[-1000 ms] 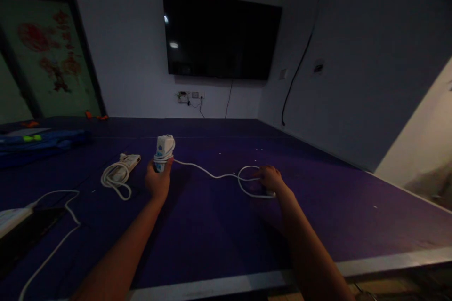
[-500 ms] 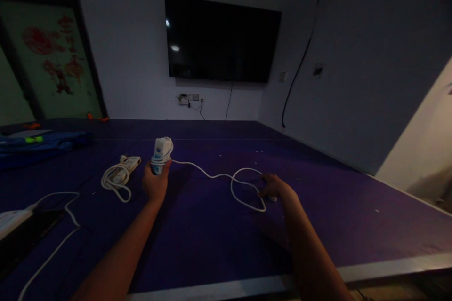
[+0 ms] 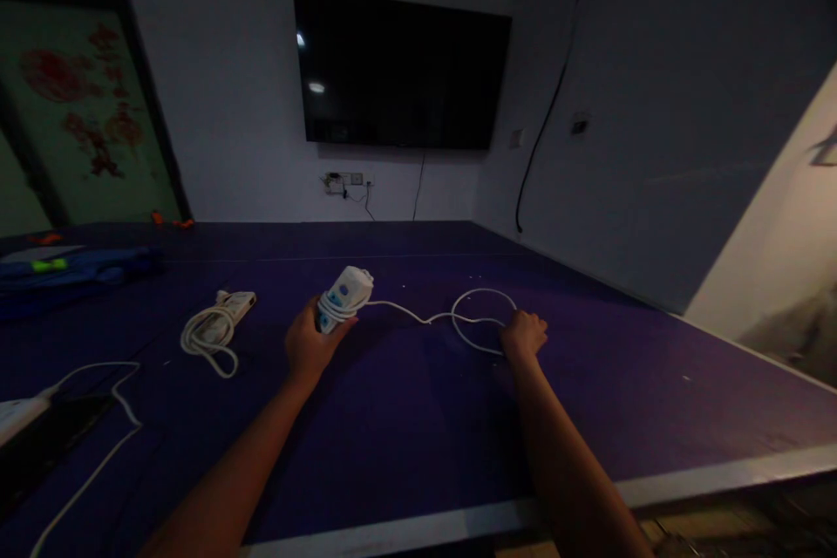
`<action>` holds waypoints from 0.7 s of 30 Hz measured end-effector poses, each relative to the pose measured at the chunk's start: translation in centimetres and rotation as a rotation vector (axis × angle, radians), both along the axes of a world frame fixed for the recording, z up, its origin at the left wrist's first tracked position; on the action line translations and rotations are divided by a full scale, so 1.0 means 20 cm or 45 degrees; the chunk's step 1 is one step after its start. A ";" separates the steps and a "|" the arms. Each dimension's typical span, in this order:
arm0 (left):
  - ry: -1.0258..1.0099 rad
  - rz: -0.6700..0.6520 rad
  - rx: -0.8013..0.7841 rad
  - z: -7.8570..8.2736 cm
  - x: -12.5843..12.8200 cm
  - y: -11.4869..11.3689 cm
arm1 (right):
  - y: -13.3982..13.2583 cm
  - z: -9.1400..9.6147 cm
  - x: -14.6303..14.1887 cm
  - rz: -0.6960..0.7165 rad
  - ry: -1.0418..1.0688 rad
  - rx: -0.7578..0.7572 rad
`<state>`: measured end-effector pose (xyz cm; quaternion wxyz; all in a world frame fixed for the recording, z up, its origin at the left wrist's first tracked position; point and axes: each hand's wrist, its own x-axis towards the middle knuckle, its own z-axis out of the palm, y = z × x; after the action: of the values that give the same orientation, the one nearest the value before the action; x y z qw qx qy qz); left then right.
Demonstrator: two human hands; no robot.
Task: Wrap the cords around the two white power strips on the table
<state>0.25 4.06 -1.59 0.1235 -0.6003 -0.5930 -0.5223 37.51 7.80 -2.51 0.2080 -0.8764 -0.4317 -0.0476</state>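
My left hand (image 3: 310,347) is closed round the lower end of a white power strip (image 3: 344,295), which tilts up to the right with a few turns of its cord wound about it. The white cord (image 3: 418,316) runs right from the strip across the dark purple table (image 3: 405,418) and forms a loop. My right hand (image 3: 523,334) is closed on the cord at the loop's right side, resting on the table.
A second white power strip with a coiled cord (image 3: 215,327) lies left of my left hand. Another strip and cord (image 3: 39,405) lie at the far left edge. A blue object (image 3: 71,266) sits at the back left. A dark television (image 3: 398,70) hangs on the wall.
My left hand has tilted the power strip from upright to leaning right and shifted it rightward. My right hand has moved slightly right and further away, dragging the cord's loop further back on the table.
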 end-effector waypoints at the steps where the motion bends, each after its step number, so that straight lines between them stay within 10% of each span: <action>1: 0.133 -0.036 0.034 0.00 0.02 -0.01 | -0.01 -0.01 0.02 -0.053 -0.009 0.033; 9: 0.634 -0.236 0.299 0.01 0.14 -0.12 | -0.01 -0.01 -0.02 -0.030 -0.126 0.507; 17: 0.530 -0.340 0.132 0.00 0.17 -0.15 | -0.03 0.05 -0.56 1.389 -0.030 0.825; 21: 0.460 -0.447 0.118 0.00 0.18 -0.15 | -0.04 -0.07 -0.74 1.661 0.015 0.751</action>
<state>3.79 1.01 -1.56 0.1622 -0.7712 -0.4233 -0.4469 22.79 6.91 -3.93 0.4247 -0.3473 -0.8357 -0.0236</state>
